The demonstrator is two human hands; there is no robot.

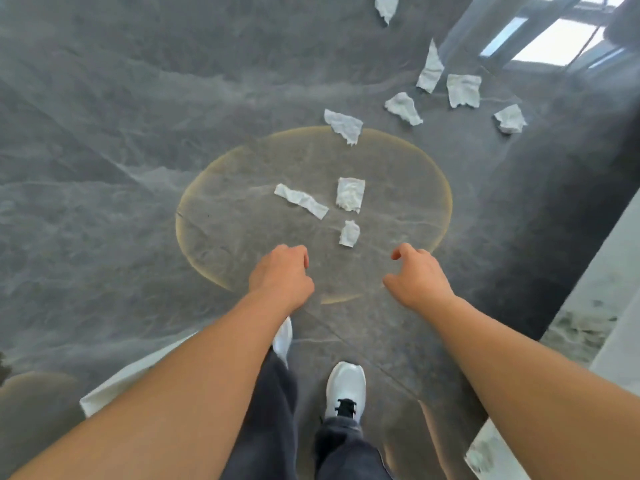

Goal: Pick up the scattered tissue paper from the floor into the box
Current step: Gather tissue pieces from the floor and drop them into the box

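Several crumpled white tissue pieces lie scattered on the grey marble floor. Three lie close ahead: a long strip [301,201], a square piece [350,194] and a small wad [349,233]. More lie farther off to the right, among them one on the ring's far edge [344,126], one [403,108] and one [463,90]. My left hand [281,277] hangs over the floor with fingers curled under, holding nothing. My right hand [415,278] is loosely spread and empty, just below and right of the small wad. A white box-like edge [114,386] shows under my left forearm.
A round tan ring mark [194,202] is on the floor around the near tissues. My feet in white shoes [345,389] stand at the bottom centre. A pale ledge or wall [609,306] runs along the right side. Bright window reflections [554,39] show at the top right.
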